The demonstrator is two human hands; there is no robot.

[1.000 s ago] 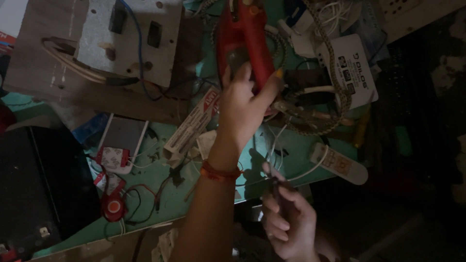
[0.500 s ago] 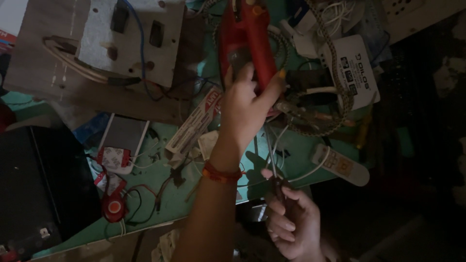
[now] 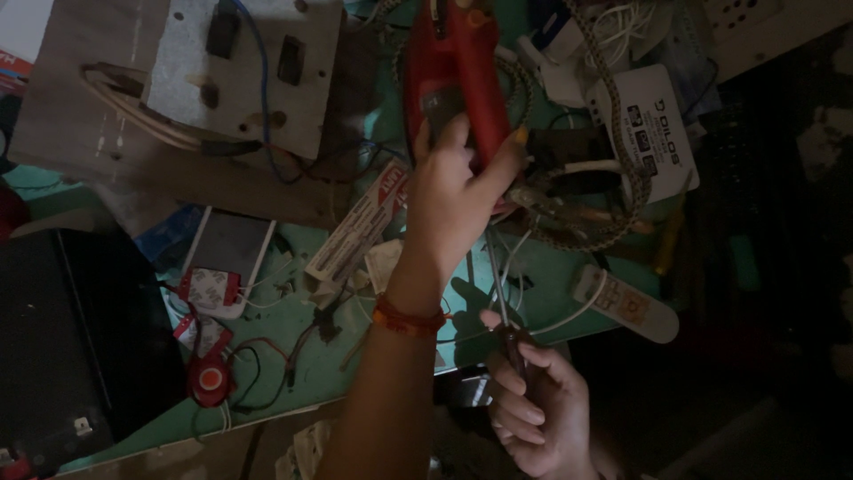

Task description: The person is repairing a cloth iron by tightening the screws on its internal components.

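Observation:
My left hand (image 3: 453,191), with a red thread band on its wrist, grips the lower end of a red hand-held power tool (image 3: 449,62) that lies over the green table (image 3: 293,356). My right hand (image 3: 538,409) is near the table's front edge. It is closed on the dark handle of a thin screwdriver (image 3: 498,284), whose metal shaft points up toward the left hand. Braided cable (image 3: 613,178) and loose wires lie just right of the red tool.
A grey board with switches and wires (image 3: 222,71) lies at the back left, and a black box (image 3: 62,338) at the left. Also on the table are a white-framed part (image 3: 227,258), a red round part (image 3: 209,378), a white tube (image 3: 626,302), a white adapter (image 3: 653,124) and a flat carton (image 3: 355,231).

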